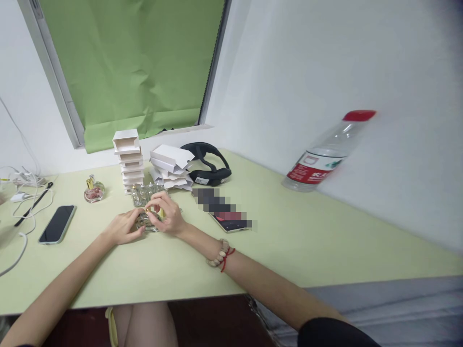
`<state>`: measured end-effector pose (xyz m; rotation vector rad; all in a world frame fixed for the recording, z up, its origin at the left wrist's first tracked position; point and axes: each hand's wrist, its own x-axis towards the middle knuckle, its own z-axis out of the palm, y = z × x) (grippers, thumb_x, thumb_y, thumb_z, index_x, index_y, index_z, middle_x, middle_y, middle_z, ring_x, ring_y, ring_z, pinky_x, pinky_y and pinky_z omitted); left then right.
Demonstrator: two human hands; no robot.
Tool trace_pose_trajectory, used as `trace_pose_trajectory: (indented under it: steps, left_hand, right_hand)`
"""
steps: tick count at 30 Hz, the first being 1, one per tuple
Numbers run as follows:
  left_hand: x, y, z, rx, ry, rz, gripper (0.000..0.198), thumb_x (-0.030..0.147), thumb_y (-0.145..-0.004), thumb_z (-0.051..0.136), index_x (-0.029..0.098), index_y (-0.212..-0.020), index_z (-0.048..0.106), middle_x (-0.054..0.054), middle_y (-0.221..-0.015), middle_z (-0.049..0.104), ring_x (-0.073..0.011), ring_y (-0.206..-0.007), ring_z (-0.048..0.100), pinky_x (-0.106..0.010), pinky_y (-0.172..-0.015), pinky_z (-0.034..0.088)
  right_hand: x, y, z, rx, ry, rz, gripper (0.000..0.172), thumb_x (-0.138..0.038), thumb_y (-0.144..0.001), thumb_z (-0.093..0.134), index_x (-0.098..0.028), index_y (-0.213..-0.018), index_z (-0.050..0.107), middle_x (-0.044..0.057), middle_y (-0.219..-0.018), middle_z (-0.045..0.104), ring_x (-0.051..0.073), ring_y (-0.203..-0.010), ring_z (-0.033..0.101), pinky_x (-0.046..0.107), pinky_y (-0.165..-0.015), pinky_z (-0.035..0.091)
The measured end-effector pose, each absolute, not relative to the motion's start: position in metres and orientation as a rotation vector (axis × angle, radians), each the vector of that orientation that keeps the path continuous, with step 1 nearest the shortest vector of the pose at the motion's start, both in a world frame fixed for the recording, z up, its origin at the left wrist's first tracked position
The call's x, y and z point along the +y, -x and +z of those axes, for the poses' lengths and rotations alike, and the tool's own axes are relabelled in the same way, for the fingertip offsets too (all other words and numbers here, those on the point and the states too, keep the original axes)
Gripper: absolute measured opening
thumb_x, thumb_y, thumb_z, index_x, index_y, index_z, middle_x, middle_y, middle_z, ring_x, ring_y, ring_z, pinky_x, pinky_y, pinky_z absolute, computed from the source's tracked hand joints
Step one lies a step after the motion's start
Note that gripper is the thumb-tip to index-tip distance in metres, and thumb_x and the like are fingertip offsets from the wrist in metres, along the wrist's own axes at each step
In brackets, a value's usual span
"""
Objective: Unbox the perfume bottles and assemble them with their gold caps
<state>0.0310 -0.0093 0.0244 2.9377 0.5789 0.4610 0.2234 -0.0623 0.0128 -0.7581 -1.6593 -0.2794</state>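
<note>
Between my hands a small clear glass perfume bottle (149,223) with a gold neck stands on the table. My left hand (125,227) rests against its left side, fingers closed about the glass. At the top, my right hand (167,216) pinches the gold neck piece with thumb and fingertips. The fingers partly hide both the neck and the glass body. Just behind the hands is a row of several clear glass bottles (139,196) with gold tops. A yellowish gold piece shows by the right palm, too covered to name.
White open boxes (128,166) form a tall stack near the window, with folded white cartons (171,164) and a black headset (210,168) beside it. Another perfume bottle (94,191), a phone (58,224) and white cables (34,202) lie left. A large water bottle (318,161) stands right.
</note>
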Motion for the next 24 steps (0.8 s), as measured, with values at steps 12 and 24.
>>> trace_pose_trajectory:
  steps: [12, 24]
  left_hand:
    - [-0.008, -0.030, 0.022, 0.591, -2.957, 0.454, 0.041, 0.045, -0.095, 0.036, 0.017, -0.124, 0.042, -0.012, -0.108, 0.065, -0.0224, -0.089, 0.065, -0.035, -0.079, 0.052]
    - [-0.007, -0.030, 0.021, 0.581, -2.944, 0.465, 0.047, 0.045, -0.094, 0.038, 0.016, -0.131, 0.040, -0.013, -0.111, 0.063, -0.0232, -0.096, 0.065, -0.036, -0.083, 0.052]
  right_hand:
    - [-0.062, -0.226, 0.013, -1.759, 0.786, -0.293, 0.025, -0.014, -0.085, 0.049, -0.021, -0.102, 0.066, 0.005, -0.092, 0.065, 0.014, -0.075, 0.062, 0.026, -0.066, 0.053]
    - [-0.064, -0.224, 0.022, -1.762, 0.723, -0.382, 0.018, -0.013, -0.084, 0.050, -0.019, -0.089, 0.065, 0.003, -0.079, 0.066, 0.013, -0.071, 0.062, 0.024, -0.061, 0.051]
